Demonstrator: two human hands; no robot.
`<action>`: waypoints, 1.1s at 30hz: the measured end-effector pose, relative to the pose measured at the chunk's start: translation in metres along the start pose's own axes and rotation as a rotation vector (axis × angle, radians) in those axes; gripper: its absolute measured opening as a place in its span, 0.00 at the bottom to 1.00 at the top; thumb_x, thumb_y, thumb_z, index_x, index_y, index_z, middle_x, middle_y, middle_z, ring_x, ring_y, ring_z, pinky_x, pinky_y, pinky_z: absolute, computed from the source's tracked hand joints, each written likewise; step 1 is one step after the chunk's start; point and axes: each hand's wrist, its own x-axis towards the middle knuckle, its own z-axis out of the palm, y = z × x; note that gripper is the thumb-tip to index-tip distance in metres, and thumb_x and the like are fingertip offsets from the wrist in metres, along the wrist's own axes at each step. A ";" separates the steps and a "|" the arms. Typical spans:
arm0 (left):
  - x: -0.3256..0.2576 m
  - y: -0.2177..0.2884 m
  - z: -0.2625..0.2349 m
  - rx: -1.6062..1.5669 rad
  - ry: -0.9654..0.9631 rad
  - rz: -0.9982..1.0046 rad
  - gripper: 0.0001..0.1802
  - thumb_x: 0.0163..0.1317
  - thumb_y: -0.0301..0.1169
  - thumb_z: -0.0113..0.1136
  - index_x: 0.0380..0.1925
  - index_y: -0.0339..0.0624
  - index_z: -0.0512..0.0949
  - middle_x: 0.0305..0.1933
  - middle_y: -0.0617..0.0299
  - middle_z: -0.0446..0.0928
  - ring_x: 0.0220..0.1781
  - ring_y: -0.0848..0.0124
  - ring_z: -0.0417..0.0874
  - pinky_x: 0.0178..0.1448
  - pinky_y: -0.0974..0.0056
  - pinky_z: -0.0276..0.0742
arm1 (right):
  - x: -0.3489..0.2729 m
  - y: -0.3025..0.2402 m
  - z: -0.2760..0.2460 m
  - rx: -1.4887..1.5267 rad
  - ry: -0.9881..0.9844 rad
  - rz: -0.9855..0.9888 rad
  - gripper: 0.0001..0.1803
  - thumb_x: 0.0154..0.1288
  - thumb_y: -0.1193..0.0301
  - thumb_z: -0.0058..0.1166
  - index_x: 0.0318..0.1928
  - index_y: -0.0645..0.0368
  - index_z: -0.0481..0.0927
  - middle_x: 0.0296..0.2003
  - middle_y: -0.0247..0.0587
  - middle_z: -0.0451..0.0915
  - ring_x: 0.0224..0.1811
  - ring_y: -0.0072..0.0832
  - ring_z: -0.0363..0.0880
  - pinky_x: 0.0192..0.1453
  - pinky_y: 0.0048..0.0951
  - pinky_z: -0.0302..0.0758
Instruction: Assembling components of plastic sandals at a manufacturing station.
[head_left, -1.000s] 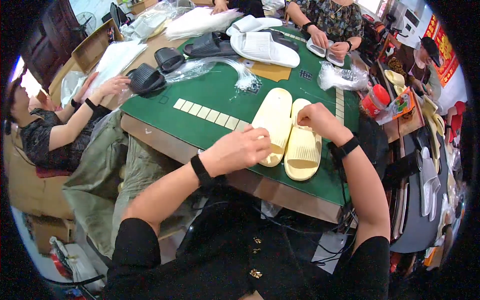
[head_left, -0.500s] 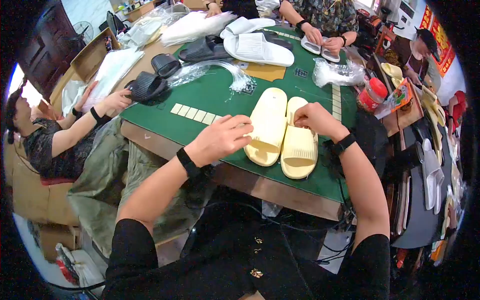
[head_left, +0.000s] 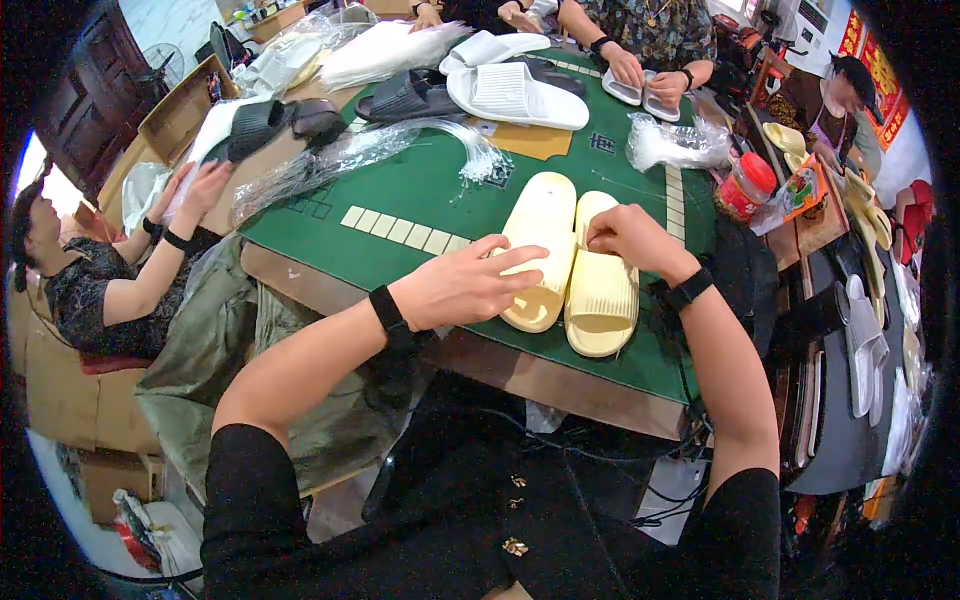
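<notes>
Two pale yellow slides lie side by side at the near edge of the green table, a left slide (head_left: 541, 215) and a right slide (head_left: 602, 300). My left hand (head_left: 470, 285) is open, its fingers apart over the strap of the left slide, partly covering it. My right hand (head_left: 636, 242) is closed at the upper edge of the right slide's strap, its bent fingertips reaching into the foot opening. Those fingertips are partly hidden, and whether they also hold something small I cannot tell.
A bundle of clear plastic fasteners (head_left: 484, 160) lies beyond the slides. White slides (head_left: 520, 98) and black slides (head_left: 408, 97) sit farther back. At right stands a red-lidded jar (head_left: 747, 182). Co-workers sit around the table (head_left: 390, 205); one at left reaches toward dark slides (head_left: 256, 128).
My left hand has moved right, over the left slide's strap, fingers spreading. My right hand has stayed put. At left, the co-worker's dark slides have shifted farther back, uncovering more clear plastic.
</notes>
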 end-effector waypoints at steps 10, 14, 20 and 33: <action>0.007 0.010 0.019 -0.530 0.368 -0.141 0.07 0.52 0.24 0.62 0.32 0.43 0.76 0.48 0.61 0.77 0.59 0.58 0.76 0.58 0.58 0.75 | -0.008 0.026 0.001 0.179 -0.031 0.035 0.07 0.59 0.72 0.61 0.36 0.64 0.84 0.27 0.39 0.84 0.28 0.24 0.80 0.34 0.28 0.76; 0.026 0.042 0.015 -1.049 0.394 -0.514 0.02 0.61 0.21 0.58 0.33 0.38 0.75 0.35 0.57 0.80 0.41 0.60 0.83 0.46 0.62 0.78 | -0.009 0.028 -0.002 0.339 -0.071 0.165 0.07 0.60 0.72 0.61 0.34 0.63 0.84 0.25 0.33 0.82 0.27 0.19 0.77 0.33 0.25 0.74; 0.052 0.073 0.024 -0.809 0.335 -0.313 0.03 0.61 0.25 0.59 0.35 0.40 0.76 0.31 0.53 0.76 0.36 0.56 0.81 0.40 0.56 0.77 | -0.003 0.019 0.001 0.307 -0.115 0.189 0.06 0.61 0.75 0.59 0.34 0.66 0.83 0.26 0.29 0.81 0.29 0.14 0.75 0.33 0.21 0.72; 0.115 0.100 0.021 -0.264 0.163 -0.126 0.15 0.52 0.31 0.56 0.40 0.41 0.83 0.29 0.62 0.80 0.39 0.67 0.79 0.41 0.65 0.80 | -0.001 0.025 0.003 0.463 -0.111 0.221 0.05 0.61 0.75 0.60 0.34 0.65 0.83 0.27 0.28 0.81 0.30 0.14 0.75 0.34 0.19 0.73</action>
